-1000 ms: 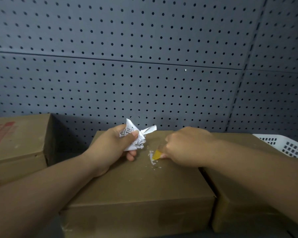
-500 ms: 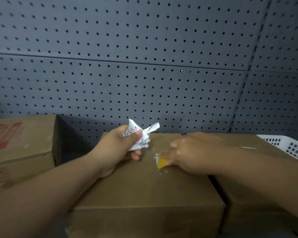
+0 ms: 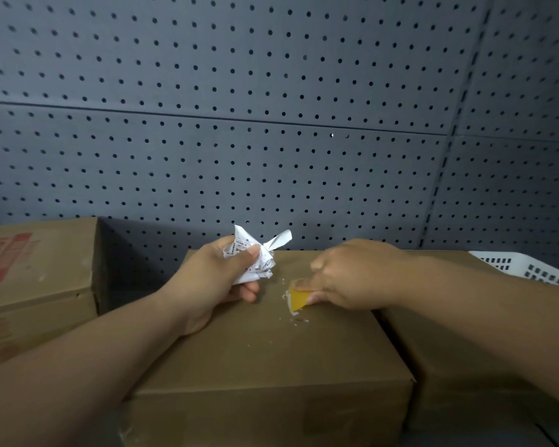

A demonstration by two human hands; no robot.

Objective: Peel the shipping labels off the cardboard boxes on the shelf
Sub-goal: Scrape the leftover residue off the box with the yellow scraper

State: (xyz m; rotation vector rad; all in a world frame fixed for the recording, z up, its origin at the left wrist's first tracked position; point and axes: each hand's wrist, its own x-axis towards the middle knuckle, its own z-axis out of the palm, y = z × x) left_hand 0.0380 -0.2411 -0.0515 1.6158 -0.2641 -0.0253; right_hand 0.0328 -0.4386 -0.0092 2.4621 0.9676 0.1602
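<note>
A plain brown cardboard box [image 3: 271,356] lies in the middle of the shelf. My left hand [image 3: 213,282] rests on its top and grips a crumpled white shipping label [image 3: 259,256]. My right hand [image 3: 355,275] pinches a small yellow scraper [image 3: 297,298] whose edge presses on the box top. White scraps of label residue [image 3: 296,319] lie around the scraper's blade.
Another brown box [image 3: 459,343] stands tight against the right side of the middle one. A box with red print [image 3: 36,262] sits to the left, with a gap between. A white plastic basket [image 3: 530,269] is at far right. A grey pegboard wall [image 3: 271,124] closes the back.
The right hand has slid the scraper a little along the box top, and more white scraps lie beside it. The left hand keeps the crumpled label in place.
</note>
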